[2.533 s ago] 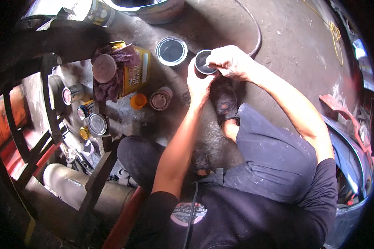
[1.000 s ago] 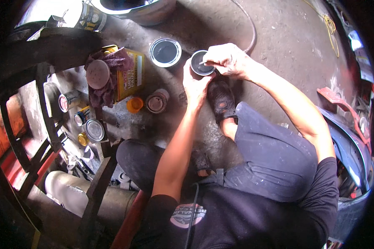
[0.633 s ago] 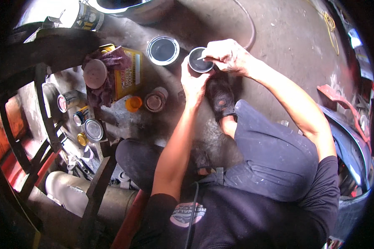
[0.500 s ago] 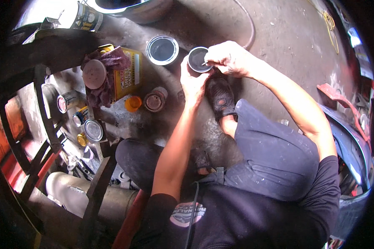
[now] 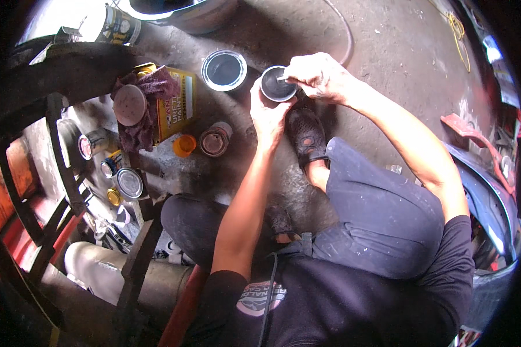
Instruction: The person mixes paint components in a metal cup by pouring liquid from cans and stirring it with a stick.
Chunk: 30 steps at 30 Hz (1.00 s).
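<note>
Nearby, wider can point(image 5: 224, 70) beside cup point(image 5: 276, 88).

Open can point(image 5: 224, 70): on the floor point(image 5: 399, 52).
Cup point(image 5: 278, 84): just right of the open can, in the left hand point(image 5: 268, 118).
Right hand point(image 5: 317, 76): right of the open can, at the cup's rim.
Tin point(image 5: 183, 107): left of the open can, bearing a rag point(image 5: 159, 85).
Jar point(image 5: 214, 143): on the open can's near side.

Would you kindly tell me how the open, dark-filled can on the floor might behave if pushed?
The can would probably slide rather than roll, since it seems to stand upright on the floor. Its dark contents look liquid and lie uncovered, so a jolt could spill some.
</note>
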### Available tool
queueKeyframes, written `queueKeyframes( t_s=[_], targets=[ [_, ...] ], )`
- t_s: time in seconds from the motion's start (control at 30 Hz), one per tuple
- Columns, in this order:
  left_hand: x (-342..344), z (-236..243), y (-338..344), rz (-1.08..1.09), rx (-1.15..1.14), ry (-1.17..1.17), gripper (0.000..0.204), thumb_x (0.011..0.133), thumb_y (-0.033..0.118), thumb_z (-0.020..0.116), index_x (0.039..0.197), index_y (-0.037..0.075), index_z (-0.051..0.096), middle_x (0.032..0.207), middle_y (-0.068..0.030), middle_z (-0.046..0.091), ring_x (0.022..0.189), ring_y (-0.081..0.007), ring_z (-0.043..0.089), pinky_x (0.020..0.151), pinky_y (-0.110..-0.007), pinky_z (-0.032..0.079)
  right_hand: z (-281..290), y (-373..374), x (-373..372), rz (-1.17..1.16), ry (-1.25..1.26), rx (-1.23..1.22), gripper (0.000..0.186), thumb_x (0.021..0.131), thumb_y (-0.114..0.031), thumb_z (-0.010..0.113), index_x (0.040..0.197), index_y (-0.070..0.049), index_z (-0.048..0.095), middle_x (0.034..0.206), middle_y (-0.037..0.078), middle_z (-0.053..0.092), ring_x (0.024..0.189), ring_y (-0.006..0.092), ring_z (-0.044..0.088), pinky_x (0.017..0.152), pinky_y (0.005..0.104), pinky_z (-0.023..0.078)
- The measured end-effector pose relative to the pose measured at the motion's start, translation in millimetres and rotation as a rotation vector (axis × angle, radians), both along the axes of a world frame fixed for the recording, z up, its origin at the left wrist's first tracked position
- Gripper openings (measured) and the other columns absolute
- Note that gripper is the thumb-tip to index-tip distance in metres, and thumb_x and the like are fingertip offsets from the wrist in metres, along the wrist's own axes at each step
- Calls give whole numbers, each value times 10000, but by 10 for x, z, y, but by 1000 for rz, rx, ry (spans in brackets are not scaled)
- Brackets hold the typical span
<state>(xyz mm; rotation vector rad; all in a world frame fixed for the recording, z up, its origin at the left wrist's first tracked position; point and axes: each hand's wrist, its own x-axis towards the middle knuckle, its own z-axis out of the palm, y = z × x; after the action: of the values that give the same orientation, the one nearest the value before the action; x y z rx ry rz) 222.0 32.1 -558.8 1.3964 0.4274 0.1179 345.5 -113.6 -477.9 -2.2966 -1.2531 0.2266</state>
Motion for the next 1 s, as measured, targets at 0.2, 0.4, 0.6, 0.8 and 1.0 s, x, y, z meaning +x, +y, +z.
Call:
queueKeyframes(
  t_s=[0.2,0.4,0.6,0.8,1.0],
  targets=[
    [7,4,-14,12,-103,24,850,712,11,907,1450,10,485,1386,-124,603,1282,-248,596,1134,-391,472,-10,2,-42,76,102,74,87,904,-131,727,934,-64,679,834,114,659,767,338,682,681,417,541],
    [19,-65,-21,24,-55,15,836,715,22,911,1441,11,495,1375,-121,609,1264,-241,606,1119,-381,482,-5,-31,22,-10,-50,-42,98,895,-125,726,946,-66,667,841,113,665,758,339,685,683,425,553],
    [27,-69,-24,27,-211,-22,802,734,32,907,1430,23,509,1364,-116,616,1250,-230,613,1103,-378,495,-47,49,-8,61,67,53,163,796,-80,749,931,-80,658,831,118,649,792,339,684,697,424,552],
    [-1,-35,-3,21,-71,-57,812,735,36,917,1436,30,506,1368,-111,615,1250,-231,612,1102,-383,499,-7,60,43,-37,-38,-69,163,799,-89,755,915,-63,642,835,122,643,789,336,679,703,423,545],
    [4,-25,-19,8,-43,-12,817,725,33,916,1432,22,507,1372,-115,613,1260,-235,607,1105,-389,495,8,53,39,83,105,-1,143,859,-143,753,926,-57,661,836,119,651,790,336,679,719,417,545]
  ],
)
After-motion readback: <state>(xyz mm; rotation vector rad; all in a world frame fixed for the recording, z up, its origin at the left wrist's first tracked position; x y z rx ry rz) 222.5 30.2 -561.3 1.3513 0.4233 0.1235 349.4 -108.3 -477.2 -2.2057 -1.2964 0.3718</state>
